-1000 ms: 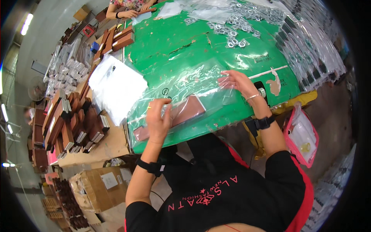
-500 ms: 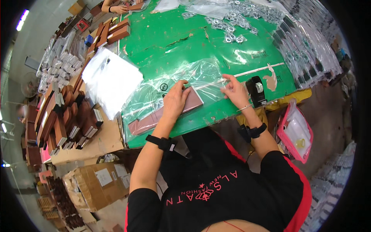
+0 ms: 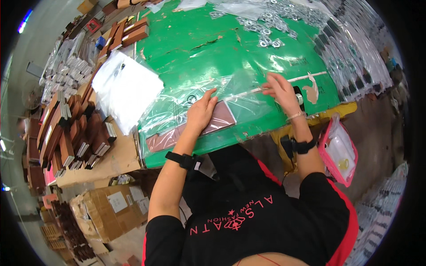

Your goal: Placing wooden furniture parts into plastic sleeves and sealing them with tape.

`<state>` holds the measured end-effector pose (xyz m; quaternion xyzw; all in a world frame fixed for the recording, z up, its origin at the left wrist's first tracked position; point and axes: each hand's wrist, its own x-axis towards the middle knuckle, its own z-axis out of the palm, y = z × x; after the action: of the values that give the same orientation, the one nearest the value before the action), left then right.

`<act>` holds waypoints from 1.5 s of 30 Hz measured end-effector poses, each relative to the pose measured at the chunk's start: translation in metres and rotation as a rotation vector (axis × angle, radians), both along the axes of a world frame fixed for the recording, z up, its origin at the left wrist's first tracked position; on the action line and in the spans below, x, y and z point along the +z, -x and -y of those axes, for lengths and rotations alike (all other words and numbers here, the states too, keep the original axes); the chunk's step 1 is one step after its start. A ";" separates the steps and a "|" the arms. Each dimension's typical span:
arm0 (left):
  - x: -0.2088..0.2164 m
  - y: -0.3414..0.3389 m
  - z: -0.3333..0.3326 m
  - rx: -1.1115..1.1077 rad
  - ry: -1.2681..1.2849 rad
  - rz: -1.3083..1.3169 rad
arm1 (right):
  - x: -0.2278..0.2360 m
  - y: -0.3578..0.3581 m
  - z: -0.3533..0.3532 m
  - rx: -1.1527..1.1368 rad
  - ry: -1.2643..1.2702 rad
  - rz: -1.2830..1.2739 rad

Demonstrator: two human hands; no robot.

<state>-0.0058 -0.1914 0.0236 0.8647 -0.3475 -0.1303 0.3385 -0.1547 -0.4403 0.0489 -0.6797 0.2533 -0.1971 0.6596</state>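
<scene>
A flat reddish-brown piece (image 3: 224,114) with a pale end lies inside a clear plastic bag (image 3: 242,91) near the front edge of the table. My left hand (image 3: 202,113) rests on the bagged piece, its fingers laid out over the film. Just beyond the bag's right end is my right hand (image 3: 282,92), its fingers stretched out and apart with nothing visible in them. A black tape dispenser (image 3: 300,98) stands beside the right hand, which hides most of it.
White plastic bags (image 3: 128,91) lie left of the work, by stacked brown wooden parts (image 3: 73,133). Small metal fittings in bags (image 3: 266,31) cover the far side. Wrapped packs (image 3: 346,62) fill the right edge. A pink basket (image 3: 339,153) sits below the table at right.
My right hand has let go of the bag's right end and moved right, in front of the tape dispenser, its fingers opening. The left hand stays on the piece. The other person's hands have left view.
</scene>
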 end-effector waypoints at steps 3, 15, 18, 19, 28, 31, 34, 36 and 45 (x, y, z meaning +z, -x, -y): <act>-0.007 -0.004 -0.006 -0.017 0.025 0.066 | 0.017 -0.037 -0.016 0.142 0.389 -0.312; -0.009 -0.008 0.001 -0.108 -0.043 0.037 | -0.056 -0.084 0.041 -0.160 0.321 -0.048; -0.007 -0.012 0.000 -0.104 -0.035 0.014 | -0.035 -0.071 0.021 -0.118 0.453 -0.170; -0.006 -0.013 0.000 -0.109 -0.032 0.017 | -0.031 -0.069 0.019 0.013 0.477 -0.290; -0.010 -0.006 0.004 -0.089 -0.065 0.123 | -0.058 -0.081 0.034 0.162 0.357 -0.154; -0.007 -0.004 0.001 -0.066 -0.109 0.104 | -0.046 -0.069 0.020 0.180 0.139 -0.123; -0.003 -0.003 0.005 -0.058 -0.118 0.091 | -0.044 -0.052 0.014 -0.061 0.634 -0.223; -0.001 -0.002 0.006 -0.044 -0.136 0.072 | -0.038 -0.042 0.010 0.097 0.771 -0.481; 0.016 -0.001 0.032 0.020 -0.364 0.062 | -0.060 -0.058 0.012 0.053 0.848 -0.483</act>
<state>-0.0052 -0.2234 0.0397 0.9186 -0.3199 -0.1609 0.1670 -0.0967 -0.4525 -0.0109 -0.9210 0.2790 -0.1026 0.2515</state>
